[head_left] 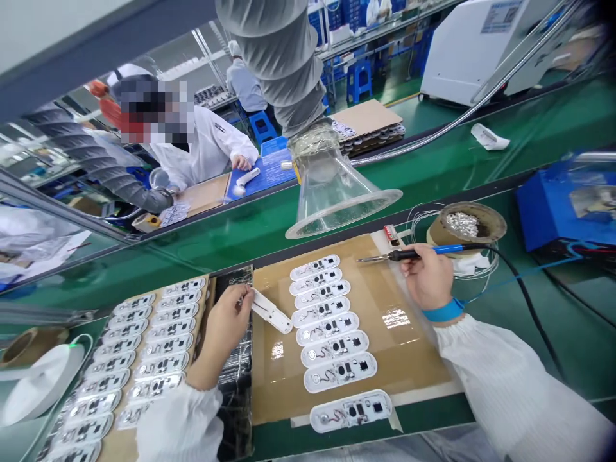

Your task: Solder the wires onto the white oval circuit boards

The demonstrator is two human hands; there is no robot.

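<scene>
Between the fingertips of my left hand (pixel 230 316) is one end of a long white plastic piece (pixel 271 310), tilted over the left part of the brown board (pixel 274 398). A soldering iron (pixel 409 254) with a blue and black handle is in my right hand (pixel 428 276), its metal tip pointing left above the board. A blue band (pixel 443 312) circles my right wrist. In the middle of the board lies a column of white oval housings (pixel 335 347) with circuit parts and wires. One more housing (pixel 351 411) lies apart at the near edge.
Rows of similar housings fill a tray (pixel 129 385) on the left. A clear fume hood (pixel 341 199) hangs over the board's far side. A round tub (pixel 469 228) and blue box (pixel 568 205) stand right. Across the bench sits a co-worker (pixel 202 141).
</scene>
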